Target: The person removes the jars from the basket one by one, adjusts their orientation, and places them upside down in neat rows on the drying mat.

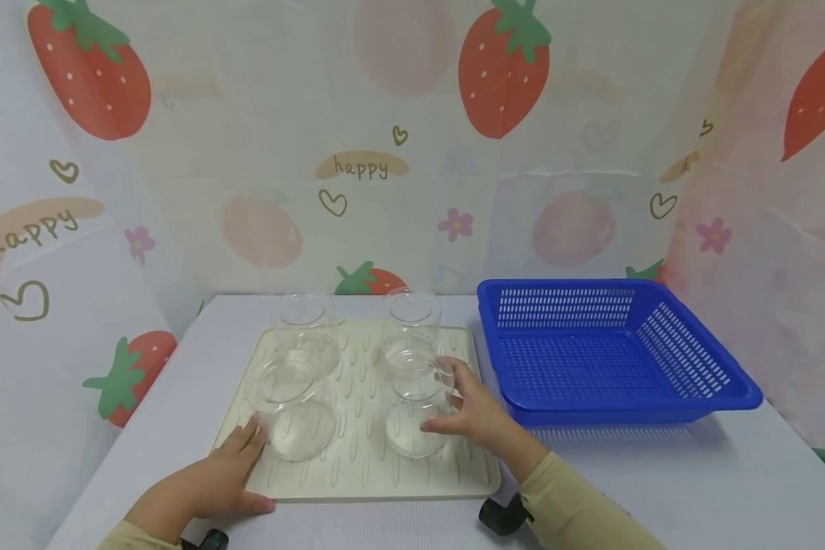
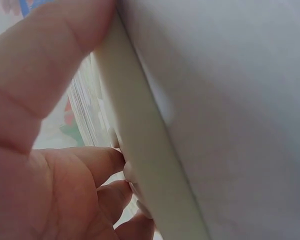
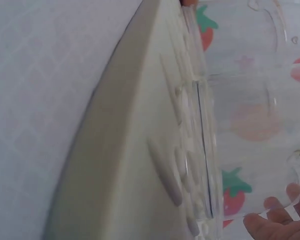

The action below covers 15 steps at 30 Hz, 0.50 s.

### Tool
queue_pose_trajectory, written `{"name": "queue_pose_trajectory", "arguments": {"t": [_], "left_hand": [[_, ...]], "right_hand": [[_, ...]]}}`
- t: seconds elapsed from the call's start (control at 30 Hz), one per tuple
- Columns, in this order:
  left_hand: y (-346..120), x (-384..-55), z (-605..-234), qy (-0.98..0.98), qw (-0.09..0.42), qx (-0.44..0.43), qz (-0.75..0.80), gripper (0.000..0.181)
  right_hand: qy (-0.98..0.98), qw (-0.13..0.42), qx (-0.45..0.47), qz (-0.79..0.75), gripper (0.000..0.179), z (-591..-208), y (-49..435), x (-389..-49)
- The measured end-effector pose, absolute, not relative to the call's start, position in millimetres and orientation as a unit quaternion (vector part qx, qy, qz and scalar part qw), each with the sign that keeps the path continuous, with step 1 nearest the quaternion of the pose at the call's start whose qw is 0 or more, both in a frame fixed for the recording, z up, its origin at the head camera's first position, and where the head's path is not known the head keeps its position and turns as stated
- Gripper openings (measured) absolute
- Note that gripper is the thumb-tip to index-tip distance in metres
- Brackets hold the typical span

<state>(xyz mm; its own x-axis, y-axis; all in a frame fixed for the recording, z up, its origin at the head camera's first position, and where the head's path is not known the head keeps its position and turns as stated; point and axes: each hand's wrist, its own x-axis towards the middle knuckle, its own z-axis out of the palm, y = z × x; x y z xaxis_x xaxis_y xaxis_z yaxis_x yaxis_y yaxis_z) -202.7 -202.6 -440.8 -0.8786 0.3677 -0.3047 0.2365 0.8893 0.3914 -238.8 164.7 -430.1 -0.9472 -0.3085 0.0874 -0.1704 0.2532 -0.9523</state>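
Clear round jars stand in two rows on a cream ridged mat (image 1: 357,473). My right hand (image 1: 477,412) is at the right side of the front right jar (image 1: 409,409), thumb and fingers spread apart. In the right wrist view its fingertips (image 3: 272,204) are right at that jar's wall. On the mat's front left corner lies my left hand (image 1: 223,477), fingers extended beside the front left jar (image 1: 292,412). Its thumb (image 2: 75,30) rests along the mat's edge in the left wrist view. Behind stand a back left jar (image 1: 304,321) and a back right jar (image 1: 412,317).
A blue perforated basket (image 1: 632,416) sits to the right of the mat on the white tabletop (image 1: 632,481). A strawberry-patterned curtain (image 1: 412,221) closes off the back and both sides. Dark wrist mounts show by both sleeves.
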Motion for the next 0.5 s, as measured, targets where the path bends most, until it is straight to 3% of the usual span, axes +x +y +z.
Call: {"name": "queue_pose_trajectory", "arguments": {"t": [0.33, 0.5], "left_hand": [[-210.2, -206.6, -438.6, 0.948, 0.194, 0.169, 0.188, 0.12], [-218.6, -212.2, -423.5, 0.952, 0.176, 0.176, 0.176, 0.118]], "right_hand": [[0.818, 0.079, -0.171, -0.543, 0.108, -409.1, 170.0, -232.4], [0.851, 0.037, -0.218, -0.477, 0.097, -373.8, 185.0, -226.8]]}}
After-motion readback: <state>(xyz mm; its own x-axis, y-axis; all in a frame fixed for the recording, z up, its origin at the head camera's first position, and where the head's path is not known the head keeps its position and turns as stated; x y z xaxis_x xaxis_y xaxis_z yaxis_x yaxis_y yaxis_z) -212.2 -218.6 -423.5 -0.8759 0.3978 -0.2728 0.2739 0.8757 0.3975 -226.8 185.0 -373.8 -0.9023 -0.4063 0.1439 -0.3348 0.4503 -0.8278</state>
